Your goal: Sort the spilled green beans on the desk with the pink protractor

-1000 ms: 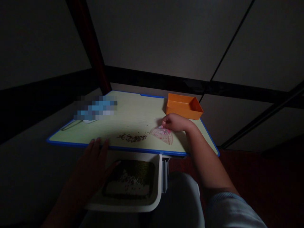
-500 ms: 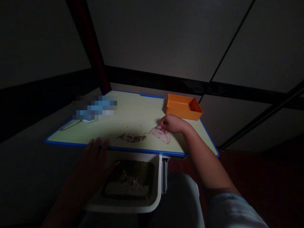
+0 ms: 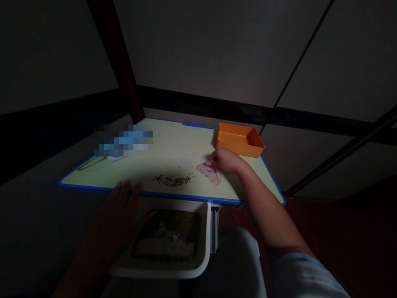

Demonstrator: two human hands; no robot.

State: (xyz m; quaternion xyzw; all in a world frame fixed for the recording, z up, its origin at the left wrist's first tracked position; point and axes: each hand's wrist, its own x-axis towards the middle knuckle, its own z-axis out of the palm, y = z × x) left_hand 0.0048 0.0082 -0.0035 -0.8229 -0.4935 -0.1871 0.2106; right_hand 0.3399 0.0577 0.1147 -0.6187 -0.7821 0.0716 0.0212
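My right hand [image 3: 226, 160] pinches a clear protractor [image 3: 211, 174] with pink markings by its straight edge, low over the table [image 3: 173, 145]. Left of the protractor, a loose strip of small dark beans [image 3: 172, 181] lies along the table's front, with a few strays behind it. My left hand [image 3: 122, 207] is open, fingers spread, its fingertips at the table's front edge and its thumb over the white drawer [image 3: 204, 256]. Inside the drawer are green beans [image 3: 186, 219] at the back and scattered dark beans [image 3: 170, 236] in the middle.
An orange box [image 3: 237, 145] with an open top stands at the table's back right. On the left side lies a blurred-out blue object [image 3: 127, 142]. A blue rim [image 3: 186, 198] edges the table, and walls rise behind it. The room is dim.
My right hand has stayed in nearly the same place, and the protractor in it has turned and shifted slightly. A few stray beans lie in different spots. My left hand stays put.
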